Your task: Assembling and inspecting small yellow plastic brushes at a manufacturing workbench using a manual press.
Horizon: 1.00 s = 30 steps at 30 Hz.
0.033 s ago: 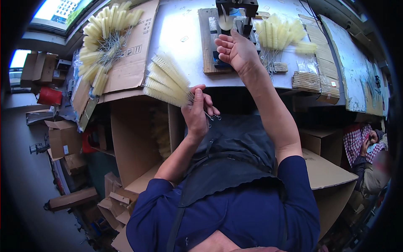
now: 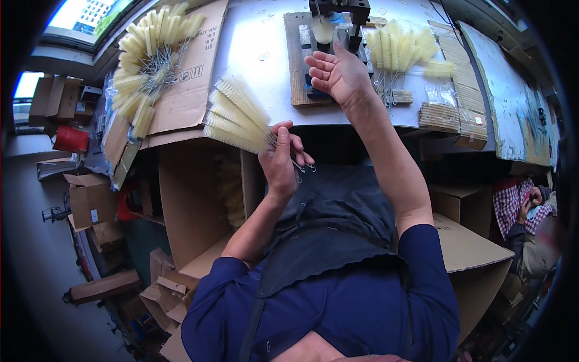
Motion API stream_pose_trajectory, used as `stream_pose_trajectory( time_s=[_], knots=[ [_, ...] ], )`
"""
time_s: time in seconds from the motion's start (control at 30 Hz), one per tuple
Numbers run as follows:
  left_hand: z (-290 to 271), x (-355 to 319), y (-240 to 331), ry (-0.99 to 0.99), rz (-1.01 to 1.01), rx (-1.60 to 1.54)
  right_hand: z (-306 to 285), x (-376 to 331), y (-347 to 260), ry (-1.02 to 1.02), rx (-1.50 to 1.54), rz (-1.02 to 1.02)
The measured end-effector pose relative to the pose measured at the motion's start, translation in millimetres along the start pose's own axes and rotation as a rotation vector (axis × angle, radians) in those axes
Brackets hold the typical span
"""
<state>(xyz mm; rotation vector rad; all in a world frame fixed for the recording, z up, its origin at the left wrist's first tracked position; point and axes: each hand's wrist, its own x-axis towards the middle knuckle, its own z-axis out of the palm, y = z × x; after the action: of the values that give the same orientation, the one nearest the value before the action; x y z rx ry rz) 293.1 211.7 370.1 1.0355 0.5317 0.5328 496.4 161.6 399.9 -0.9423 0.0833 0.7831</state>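
Note:
A fan of cream bottle brushes (image 2: 236, 119) is gripped by my left hand (image 2: 280, 160). Their twisted wire stems pass through my fingers, and looped ends stick out on the right. My right hand (image 2: 345, 78) is up at the black bench machine (image 2: 356, 12), palm toward me. Its fingers are loosely curled and apart, with nothing seen in them. The thumb reaches the machine's lower part; whether it presses there I cannot tell. A single cream brush (image 2: 323, 31) stands in the machine, just left of the thumb. Its lower end is hidden.
Brushes lie piled on cardboard (image 2: 187, 90) at the left, and another brush heap (image 2: 401, 48) sits right of the machine. Flattened cardboard (image 2: 461, 90) lies beyond it. An open carton (image 2: 196, 187) stands below the table's left edge. Another person (image 2: 531, 217) sits at far right.
The brush in the machine has shifted slightly, its bristles looking more upright. My right hand has edged a little left; my left hand and its brushes have moved slightly left.

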Motion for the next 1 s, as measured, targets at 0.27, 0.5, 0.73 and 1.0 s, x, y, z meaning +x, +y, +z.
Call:
stream_pose_trajectory(
  time_s=[0.27,0.5,0.73,1.0],
  knots=[
    [-9,9,7,0.026,0.02,0.059,2,10,-1,-0.181,0.119,0.097],
    [-5,16,8,0.07,-0.024,0.051,22,-9,12,-0.11,0.066,0.046],
    [5,22,8,-0.017,0.092,0.092,23,-21,15,-0.019,0.181,0.065],
    [-3,19,1,0.059,0.011,0.093,8,-20,16,-0.084,0.168,0.086]
  ],
)
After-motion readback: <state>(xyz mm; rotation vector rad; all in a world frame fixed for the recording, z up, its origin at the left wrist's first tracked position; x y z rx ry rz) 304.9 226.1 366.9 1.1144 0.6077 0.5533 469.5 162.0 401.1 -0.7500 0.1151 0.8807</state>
